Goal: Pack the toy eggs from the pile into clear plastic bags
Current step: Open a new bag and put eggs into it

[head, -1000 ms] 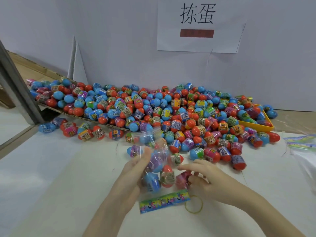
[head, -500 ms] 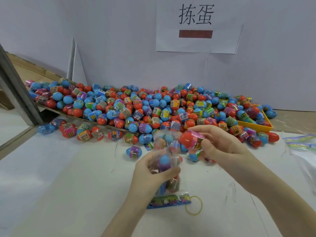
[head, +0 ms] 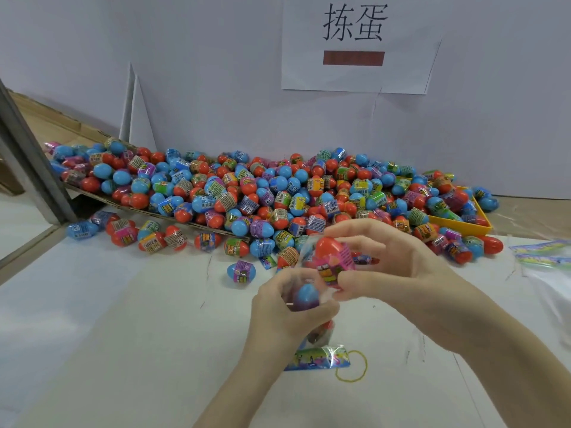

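One red egg (head: 332, 257) is going into the bag (head: 309, 299) just now, pinched in the right hand (head: 398, 267) and tipped at the bag's mouth. Left hand (head: 287, 313) grips the bag by its neck, upright, its printed bottom (head: 318, 358) touching the tabletop (head: 123, 304) beside a yellow rubber band (head: 352, 366); a blue egg (head: 306, 295) already sits inside. Behind the bag lies the pile (head: 262, 196), still huge. Next, I'd say, the right fingers must let the egg drop past the rim while the left keeps the mouth wide.
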